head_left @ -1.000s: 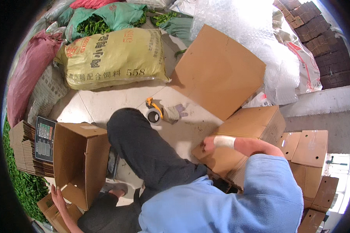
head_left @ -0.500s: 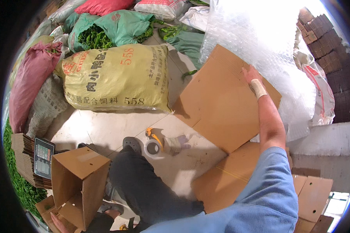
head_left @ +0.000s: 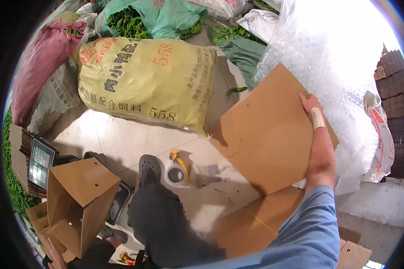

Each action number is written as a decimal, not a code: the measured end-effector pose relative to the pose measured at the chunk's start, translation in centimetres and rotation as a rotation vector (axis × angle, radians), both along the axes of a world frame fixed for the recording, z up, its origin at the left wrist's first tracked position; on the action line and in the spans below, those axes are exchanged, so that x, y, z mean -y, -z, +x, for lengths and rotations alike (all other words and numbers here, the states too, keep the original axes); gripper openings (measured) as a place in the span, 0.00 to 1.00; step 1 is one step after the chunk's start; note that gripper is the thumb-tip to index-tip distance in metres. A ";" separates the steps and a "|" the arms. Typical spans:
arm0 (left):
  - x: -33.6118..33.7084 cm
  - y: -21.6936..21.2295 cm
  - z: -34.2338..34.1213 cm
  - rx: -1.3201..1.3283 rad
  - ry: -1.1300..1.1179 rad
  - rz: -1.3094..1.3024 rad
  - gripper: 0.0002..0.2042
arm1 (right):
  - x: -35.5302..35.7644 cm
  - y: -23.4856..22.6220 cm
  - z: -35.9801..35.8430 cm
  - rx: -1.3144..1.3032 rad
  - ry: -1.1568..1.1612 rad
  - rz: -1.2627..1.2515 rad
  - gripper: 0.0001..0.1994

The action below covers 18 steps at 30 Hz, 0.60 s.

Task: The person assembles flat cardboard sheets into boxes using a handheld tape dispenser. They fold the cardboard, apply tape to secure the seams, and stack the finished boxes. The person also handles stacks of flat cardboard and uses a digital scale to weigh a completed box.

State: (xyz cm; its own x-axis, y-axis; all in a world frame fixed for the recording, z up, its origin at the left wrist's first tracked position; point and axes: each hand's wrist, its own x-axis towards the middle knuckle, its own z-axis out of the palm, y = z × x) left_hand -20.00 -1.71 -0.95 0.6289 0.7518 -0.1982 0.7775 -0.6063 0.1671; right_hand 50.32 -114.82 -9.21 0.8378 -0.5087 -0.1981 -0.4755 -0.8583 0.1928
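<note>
My right hand (head_left: 309,103) grips the upper right edge of a flattened cardboard box (head_left: 265,134), with fingers bent at its border. Several layers show along that box's upper left edge, and it leans over more flat cardboard (head_left: 249,228). At the lower left stands an erected cardboard box (head_left: 83,184), its open side facing me. My left hand (head_left: 56,254) rests against a lower flap of this box with its visible fingers stretched out; the frame's dark rim partly hides it. Between my hands, on the floor, lie a tape roll (head_left: 175,175), an orange tape cutter (head_left: 177,158) and a striped glove (head_left: 204,175).
A full yellow woven sack (head_left: 143,83) lies ahead, with green sacks (head_left: 170,18) of green peppers behind it. Bubble wrap (head_left: 327,58) rises at the right. A scale display (head_left: 41,163) stands beside stacked cardboard (head_left: 20,157) at the left. My shoe (head_left: 149,168) is near the tape.
The view has shifted, so the sacks sit higher and farther right. The flattened box and my right hand appear farther right and lower. Both hands stay at their boxes.
</note>
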 end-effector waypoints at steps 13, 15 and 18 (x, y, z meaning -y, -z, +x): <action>-4.4 4.7 -0.9 0.013 0.149 0.063 0.27 | -8.9 -7.4 -14.1 0.044 -0.639 0.075 0.58; -3.9 7.0 3.0 0.243 -0.077 -0.269 0.29 | -9.3 -9.7 -18.4 -0.009 -0.647 -0.015 0.63; -5.1 6.5 3.6 0.361 -0.177 -0.441 0.33 | -12.8 -9.2 -22.8 0.060 -0.700 -0.153 0.64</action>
State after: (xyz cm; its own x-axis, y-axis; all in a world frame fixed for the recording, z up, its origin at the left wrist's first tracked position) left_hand -16.43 3.39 -7.44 0.5873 0.7467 -0.3123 0.7074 -0.2861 0.6463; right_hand 27.57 -102.00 0.01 0.9848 0.1339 -0.1106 0.1633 -0.9310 0.3266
